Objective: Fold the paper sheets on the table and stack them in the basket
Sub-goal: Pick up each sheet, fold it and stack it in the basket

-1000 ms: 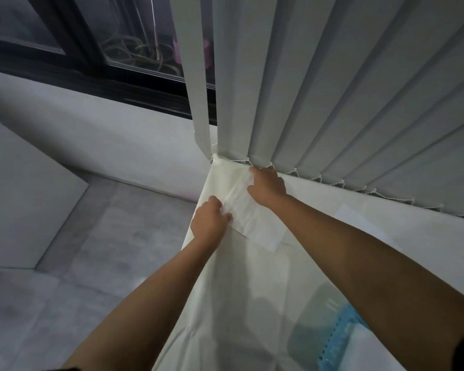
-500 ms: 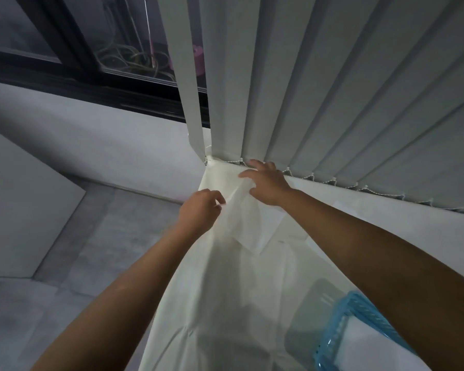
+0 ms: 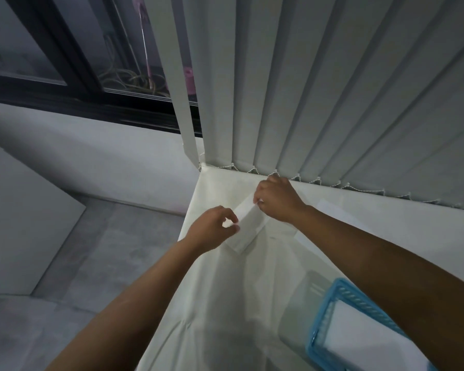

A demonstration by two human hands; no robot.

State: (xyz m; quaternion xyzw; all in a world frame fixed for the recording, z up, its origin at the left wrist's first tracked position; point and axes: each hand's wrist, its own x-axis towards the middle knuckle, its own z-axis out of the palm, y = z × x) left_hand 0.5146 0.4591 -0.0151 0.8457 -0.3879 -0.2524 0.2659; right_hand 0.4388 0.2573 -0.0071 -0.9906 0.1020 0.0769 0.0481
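Observation:
A folded white paper sheet (image 3: 248, 226) is held a little above the cream-covered table (image 3: 225, 303) near its far left corner. My left hand (image 3: 214, 228) pinches the sheet's near left edge between thumb and fingers. My right hand (image 3: 276, 200) pinches its far upper corner. More white sheets (image 3: 330, 207) lie flat on the cloth behind my right forearm. A blue plastic basket (image 3: 327, 314) sits at the lower right, with white paper (image 3: 359, 336) inside, partly hidden by my right arm.
Vertical grey blinds (image 3: 319, 89) hang right behind the table's far edge. A dark window (image 3: 91, 62) and a grey wall are to the left. Grey floor tiles (image 3: 91, 250) lie beyond the table's left edge.
The sheet lay flat under both hands; now it is lifted off the cloth, folded narrower, and pinched at both ends. The view tilted and shows more of the basket.

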